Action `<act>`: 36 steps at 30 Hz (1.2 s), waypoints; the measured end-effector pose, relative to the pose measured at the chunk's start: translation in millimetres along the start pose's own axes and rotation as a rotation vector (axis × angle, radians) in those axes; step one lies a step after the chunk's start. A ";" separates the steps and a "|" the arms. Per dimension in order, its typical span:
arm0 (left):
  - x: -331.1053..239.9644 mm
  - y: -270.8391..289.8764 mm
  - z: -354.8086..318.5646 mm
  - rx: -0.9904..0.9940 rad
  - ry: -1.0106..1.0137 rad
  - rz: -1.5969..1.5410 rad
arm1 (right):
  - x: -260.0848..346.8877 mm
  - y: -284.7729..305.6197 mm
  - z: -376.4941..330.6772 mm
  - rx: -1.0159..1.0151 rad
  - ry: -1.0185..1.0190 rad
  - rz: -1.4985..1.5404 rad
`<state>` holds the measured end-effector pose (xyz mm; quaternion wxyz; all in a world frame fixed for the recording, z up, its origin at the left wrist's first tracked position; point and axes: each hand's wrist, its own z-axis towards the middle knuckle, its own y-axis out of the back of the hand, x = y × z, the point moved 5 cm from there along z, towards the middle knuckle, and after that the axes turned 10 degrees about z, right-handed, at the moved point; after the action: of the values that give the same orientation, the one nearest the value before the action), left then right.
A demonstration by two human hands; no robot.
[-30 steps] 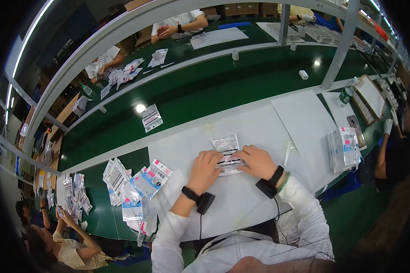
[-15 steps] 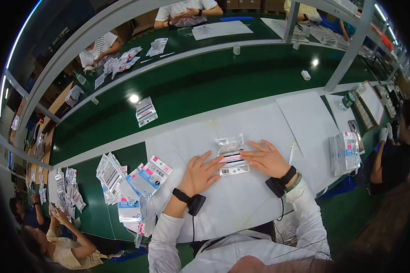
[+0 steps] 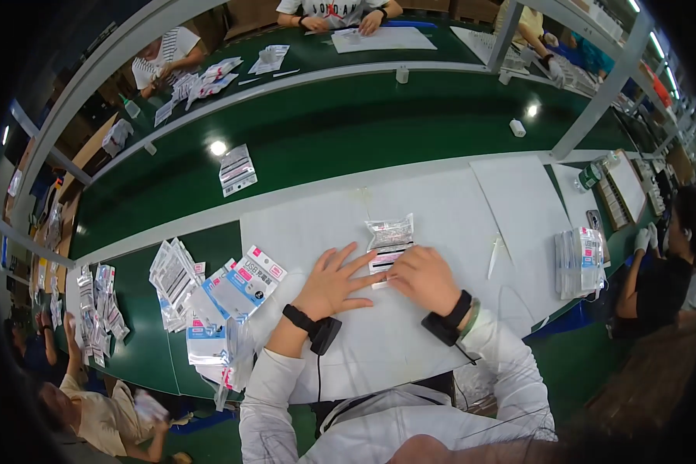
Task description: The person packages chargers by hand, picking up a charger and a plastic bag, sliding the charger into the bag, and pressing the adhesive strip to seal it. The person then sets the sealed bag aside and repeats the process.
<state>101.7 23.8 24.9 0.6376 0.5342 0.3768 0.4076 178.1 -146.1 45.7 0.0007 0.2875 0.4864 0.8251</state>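
Note:
A clear plastic packet [image 3: 392, 232] with a printed card in it lies on the white sheet in front of me, its upper end puffed up and crinkled. My left hand [image 3: 335, 283] rests flat with fingers spread, the fingertips at the packet's left edge. Over the packet's lower right part, my right hand [image 3: 425, 278] is closed, its bent fingers pressed together at the lower edge. Those fingers cover much of the packet's lower half. Both wrists wear black bands with small black boxes.
Flat printed packets [image 3: 232, 301] are heaped at the left. Upright filled packets [image 3: 578, 263] stand at the right, near a bottle [image 3: 590, 176]. A thin white tool [image 3: 493, 257] lies right of my hand. One packet [image 3: 237, 170] sits on the green surface beyond. Co-workers sit around.
My right hand has gone from lying flat with fingers out to bent fingers at the packet's lower edge. My left fingers have spread wider. Co-workers have shifted their arms.

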 end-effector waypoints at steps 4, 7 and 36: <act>1.0 -6.9 -3.9 -0.031 0.017 -0.006 | 21.3 -15.5 2.4 -0.050 0.011 -0.092; -0.4 -10.9 -4.9 -0.096 0.014 0.029 | 25.3 -20.6 1.9 -0.075 0.018 -0.170; -1.0 -8.5 -1.9 -0.085 0.008 0.072 | 10.1 -32.2 -9.5 -0.130 -0.042 -0.029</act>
<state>100.5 22.8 16.2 0.6431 0.5182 0.3421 0.4481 156.2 -134.0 21.2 0.0419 0.2971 0.4356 0.8487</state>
